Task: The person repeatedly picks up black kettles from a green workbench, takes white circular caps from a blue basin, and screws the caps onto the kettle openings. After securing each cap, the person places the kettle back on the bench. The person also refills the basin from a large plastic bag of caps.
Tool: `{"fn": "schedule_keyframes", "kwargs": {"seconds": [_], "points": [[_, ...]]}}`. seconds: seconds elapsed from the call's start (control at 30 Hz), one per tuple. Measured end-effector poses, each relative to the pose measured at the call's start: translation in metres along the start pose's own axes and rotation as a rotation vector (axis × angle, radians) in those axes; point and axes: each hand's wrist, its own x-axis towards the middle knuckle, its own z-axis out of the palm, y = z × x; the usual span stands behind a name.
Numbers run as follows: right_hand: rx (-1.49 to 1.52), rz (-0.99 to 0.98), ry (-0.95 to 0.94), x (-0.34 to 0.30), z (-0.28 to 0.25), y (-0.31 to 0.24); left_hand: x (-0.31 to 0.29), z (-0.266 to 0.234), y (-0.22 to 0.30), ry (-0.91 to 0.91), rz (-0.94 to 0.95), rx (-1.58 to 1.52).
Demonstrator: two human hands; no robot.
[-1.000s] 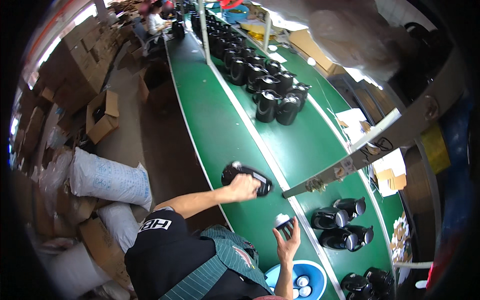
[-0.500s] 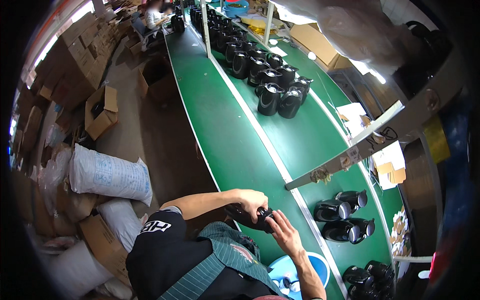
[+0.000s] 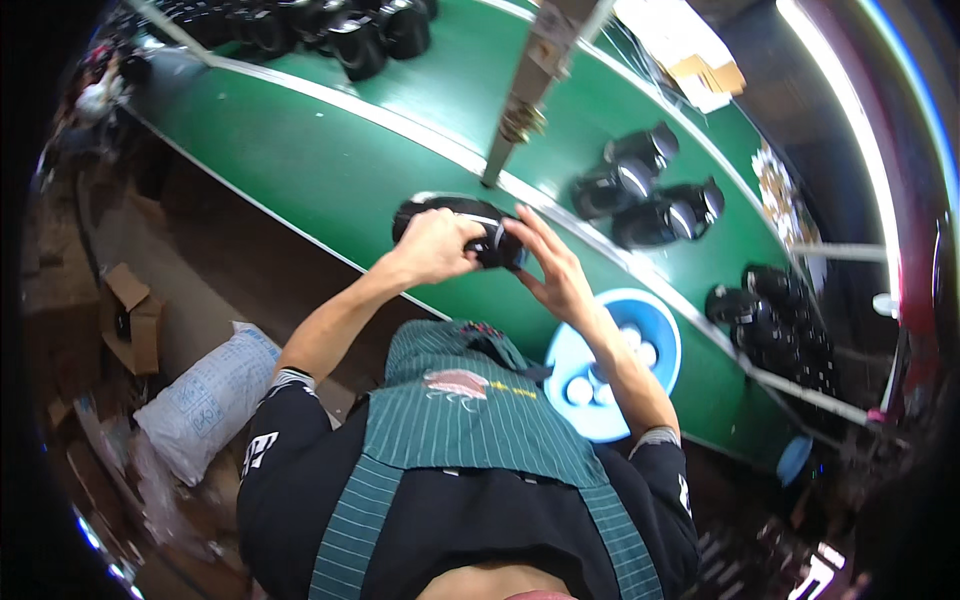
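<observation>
A glossy black jug (image 3: 474,209) lies on its side between my hands, over the near strip of the green belt. My left hand (image 3: 436,246) is closed round its handle side, the thumb pressing near the top end. At that top end, my right hand (image 3: 556,272) holds the jug with its fingers above and thumb below. Part of the jug is hidden behind my left hand. Beside my right forearm is a light blue basin (image 3: 664,322) holding several round white pieces (image 3: 580,391).
Several black jugs (image 3: 652,222) stand beyond the white divider, with more (image 3: 362,45) at the far left. Further black items (image 3: 765,318) crowd the right end. A metal post (image 3: 522,105) rises from the divider. A white sack (image 3: 205,405) and cardboard box (image 3: 140,325) lie on the left.
My view has swung down and to the right. The jug, close to my body before, is now further out over the belt. Both hands stay on it.
</observation>
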Motion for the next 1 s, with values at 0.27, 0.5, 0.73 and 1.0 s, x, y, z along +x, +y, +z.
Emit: {"fn": "schedule_keyframes", "kwargs": {"seconds": [0.27, 0.5, 0.73, 1.0], "points": [[0.194, 0.667, 0.13, -0.003, -0.005, -0.005, -0.001, 0.024, 0.021, 0.135, 0.012, 0.132], [-0.273, -0.023, 0.114, -0.014, -0.004, -0.002, 0.009, 0.019, 0.015, 0.077, 0.092, 0.142], [-0.532, -0.543, -0.148, -0.011, -0.011, 0.009, 0.066, -0.032, -0.018, -0.673, 0.188, -0.216], [0.173, 0.455, 0.167, -0.024, 0.002, 0.01, 0.043, 0.019, 0.008, -0.165, 0.174, 0.124]]}}
